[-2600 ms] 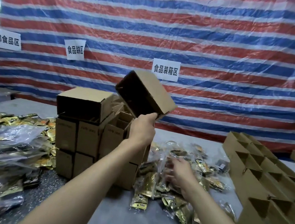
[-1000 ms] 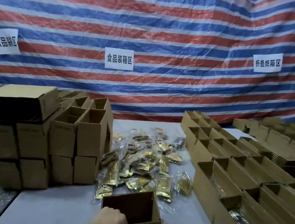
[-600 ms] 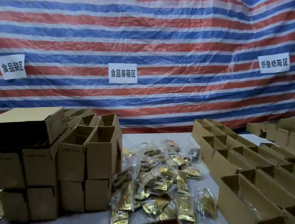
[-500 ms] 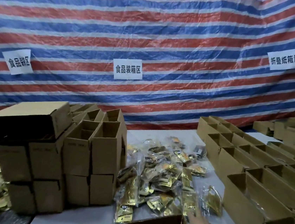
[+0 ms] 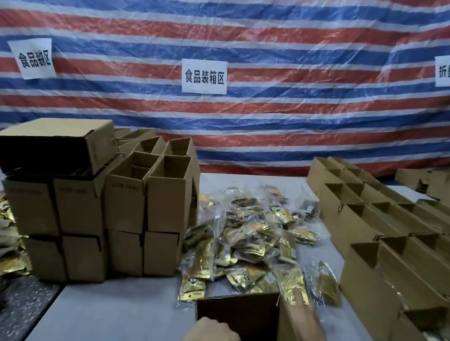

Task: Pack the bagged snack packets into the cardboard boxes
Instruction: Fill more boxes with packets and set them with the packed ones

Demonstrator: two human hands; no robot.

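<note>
A: Nearest first?
B: Your left grip [image 5: 211, 340] curls over the near wall of the open box [image 5: 241, 309]. Your right grip [image 5: 303, 312], fingers straight, lies just past it, tips on a packet [image 5: 293, 286].
A: Beyond?
B: On the desk [image 5: 117, 316]: packet pile [image 5: 250, 235] centre, box stack [image 5: 130, 201] left, box rows [image 5: 378, 244] right.

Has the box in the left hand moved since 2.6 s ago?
Yes. The open box went from raised above the box stack down to the table, nearer the person.
</note>
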